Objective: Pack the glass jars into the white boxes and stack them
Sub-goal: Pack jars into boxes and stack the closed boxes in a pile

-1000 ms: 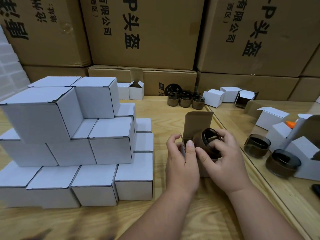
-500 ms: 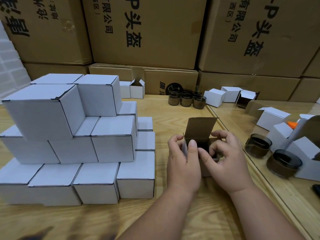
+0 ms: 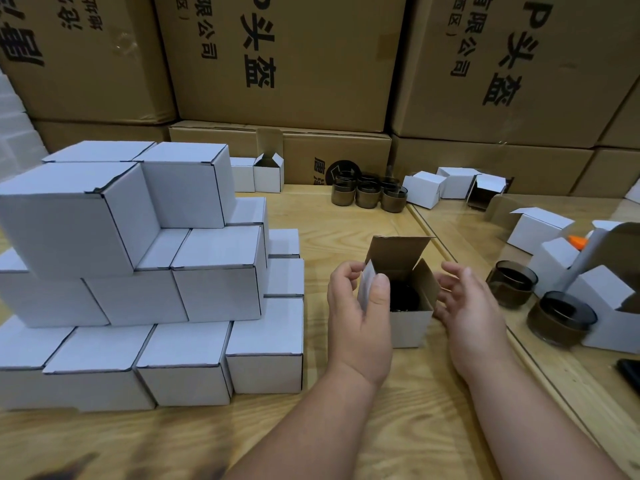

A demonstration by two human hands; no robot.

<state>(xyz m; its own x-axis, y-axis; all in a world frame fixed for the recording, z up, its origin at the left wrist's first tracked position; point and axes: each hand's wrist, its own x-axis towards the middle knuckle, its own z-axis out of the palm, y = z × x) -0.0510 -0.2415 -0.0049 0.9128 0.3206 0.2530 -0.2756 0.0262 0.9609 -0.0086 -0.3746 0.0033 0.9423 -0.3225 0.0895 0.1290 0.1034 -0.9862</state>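
Note:
A small white box (image 3: 412, 327) stands open on the wooden table (image 3: 346, 427), lid flap up, with a dark glass jar (image 3: 403, 297) down inside it. My left hand (image 3: 356, 317) pinches the box's left side flap between thumb and fingers. My right hand (image 3: 471, 306) hovers just right of the box with relaxed fingers, holding nothing. A stepped stack of closed white boxes (image 3: 138, 265) fills the left. Three dark jars (image 3: 369, 194) stand at the back, and two more jars (image 3: 512, 284) sit at the right.
Large brown cartons (image 3: 284, 57) wall off the back. Loose white boxes, some open (image 3: 424, 188), lie at the back and on the glass-topped area (image 3: 540, 230) at the right. A small open box (image 3: 268, 173) stands behind the stack. A dark object (image 3: 632, 374) lies at the right edge.
The jar has gone from my right hand down into the box. My right hand let go and drew back to the right; my left hand keeps hold of the side flap.

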